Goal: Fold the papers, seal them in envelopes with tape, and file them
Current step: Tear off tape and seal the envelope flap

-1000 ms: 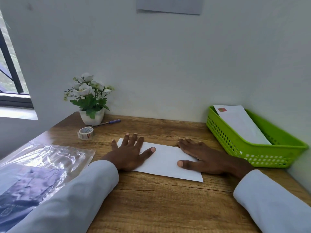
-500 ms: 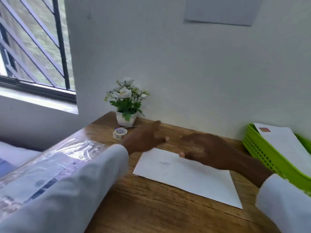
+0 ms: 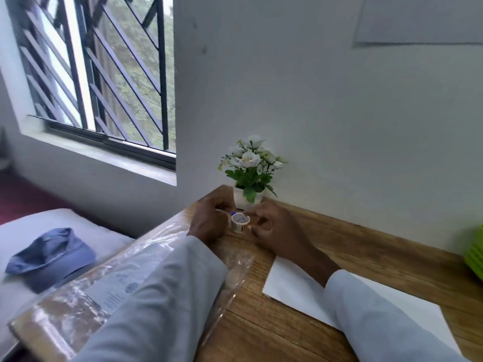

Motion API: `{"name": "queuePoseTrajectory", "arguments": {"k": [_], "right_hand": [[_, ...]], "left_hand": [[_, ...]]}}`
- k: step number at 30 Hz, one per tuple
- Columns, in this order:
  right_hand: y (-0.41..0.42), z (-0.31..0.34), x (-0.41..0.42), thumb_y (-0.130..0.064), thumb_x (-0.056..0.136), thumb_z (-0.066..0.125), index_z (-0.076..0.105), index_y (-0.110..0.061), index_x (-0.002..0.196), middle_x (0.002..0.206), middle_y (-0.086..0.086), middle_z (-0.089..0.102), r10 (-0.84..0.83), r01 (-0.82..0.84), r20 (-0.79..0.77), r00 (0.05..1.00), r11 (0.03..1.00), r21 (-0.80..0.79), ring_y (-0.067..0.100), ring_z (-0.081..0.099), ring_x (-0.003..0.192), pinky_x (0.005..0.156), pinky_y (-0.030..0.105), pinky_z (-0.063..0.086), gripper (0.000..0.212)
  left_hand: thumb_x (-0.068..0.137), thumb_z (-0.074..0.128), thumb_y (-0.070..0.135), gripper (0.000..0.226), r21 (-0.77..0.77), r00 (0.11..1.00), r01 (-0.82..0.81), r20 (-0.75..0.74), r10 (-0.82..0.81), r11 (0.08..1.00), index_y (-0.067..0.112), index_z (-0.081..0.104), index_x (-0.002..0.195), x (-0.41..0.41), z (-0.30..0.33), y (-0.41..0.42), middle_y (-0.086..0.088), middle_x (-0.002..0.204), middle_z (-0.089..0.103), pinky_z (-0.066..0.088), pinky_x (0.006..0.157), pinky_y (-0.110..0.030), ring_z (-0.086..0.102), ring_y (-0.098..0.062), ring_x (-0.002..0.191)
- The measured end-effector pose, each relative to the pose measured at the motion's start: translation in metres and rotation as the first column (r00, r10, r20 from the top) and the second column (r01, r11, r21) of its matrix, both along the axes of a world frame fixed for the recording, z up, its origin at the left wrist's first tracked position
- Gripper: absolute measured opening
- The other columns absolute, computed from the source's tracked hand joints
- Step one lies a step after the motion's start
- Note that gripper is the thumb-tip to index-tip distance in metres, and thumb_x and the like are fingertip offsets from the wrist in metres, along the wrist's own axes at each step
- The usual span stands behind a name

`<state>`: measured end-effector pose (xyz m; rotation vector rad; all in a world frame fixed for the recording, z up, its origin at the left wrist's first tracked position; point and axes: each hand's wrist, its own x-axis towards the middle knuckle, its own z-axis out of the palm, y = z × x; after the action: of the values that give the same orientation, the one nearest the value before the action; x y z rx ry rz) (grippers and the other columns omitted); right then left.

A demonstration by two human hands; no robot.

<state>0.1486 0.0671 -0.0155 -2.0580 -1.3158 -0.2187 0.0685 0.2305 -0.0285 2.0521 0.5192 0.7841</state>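
A small roll of clear tape (image 3: 240, 222) is at the back left of the wooden desk (image 3: 366, 244), just in front of the flower pot. My left hand (image 3: 209, 220) curls round its left side. My right hand (image 3: 277, 228) has curled fingers whose tips touch its right side. The white paper (image 3: 295, 283) lies flat on the desk under my right forearm, with neither hand on it. Only a corner of the green basket (image 3: 476, 253) shows at the right edge.
A white pot of flowers (image 3: 249, 173) stands against the wall behind the tape, with a blue-tipped pen (image 3: 233, 213) beside it. A clear plastic sleeve (image 3: 104, 288) lies over the desk's left edge. A blue cap (image 3: 52, 257) rests on the bed at left.
Both hands left the paper and moved to the back left, closing on the tape roll. The view swung left, so the basket has nearly gone from sight.
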Motion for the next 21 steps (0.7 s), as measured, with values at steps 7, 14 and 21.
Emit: {"name": "queuePoseTrajectory", "arguments": {"k": [7,14,21], "right_hand": [[0.012,-0.012,0.001,-0.015,0.085,0.070,0.075,-0.020,0.110,0.117,-0.004,0.069,0.003,-0.003,-0.028,1.000,1.000,0.003,0.011,0.063,0.102,0.082,0.017,0.047,0.026],[0.001,-0.009,0.014,-0.007,0.083,0.072,0.076,-0.014,0.099,0.113,0.001,0.068,-0.010,0.009,-0.080,0.997,1.000,-0.013,0.016,0.062,0.098,0.080,0.022,0.051,0.019],[-0.005,-0.009,0.016,-0.007,0.082,0.072,0.076,-0.017,0.105,0.112,0.001,0.070,-0.100,0.101,-0.037,0.994,0.995,0.013,0.012,0.060,0.088,0.067,0.007,0.038,0.025]], "left_hand": [[0.076,0.068,0.000,0.024,0.081,0.983,0.171,-0.073,-0.165,0.982,0.022,0.076,0.084,0.000,0.003,0.002,0.007,0.086,0.072,0.050,0.077,-0.022,0.064,-0.006,0.081],[0.079,0.053,-0.016,0.053,0.297,0.970,0.217,-0.174,-0.171,0.930,0.025,0.075,0.103,-0.004,0.007,-0.002,0.005,0.100,0.063,0.047,0.078,-0.024,0.054,-0.009,0.082],[0.083,0.072,0.009,0.031,0.481,0.945,0.316,-0.237,-0.226,0.818,0.030,0.074,0.105,-0.008,0.010,0.002,0.001,0.119,0.064,0.046,0.082,-0.021,0.053,-0.010,0.096]]}}
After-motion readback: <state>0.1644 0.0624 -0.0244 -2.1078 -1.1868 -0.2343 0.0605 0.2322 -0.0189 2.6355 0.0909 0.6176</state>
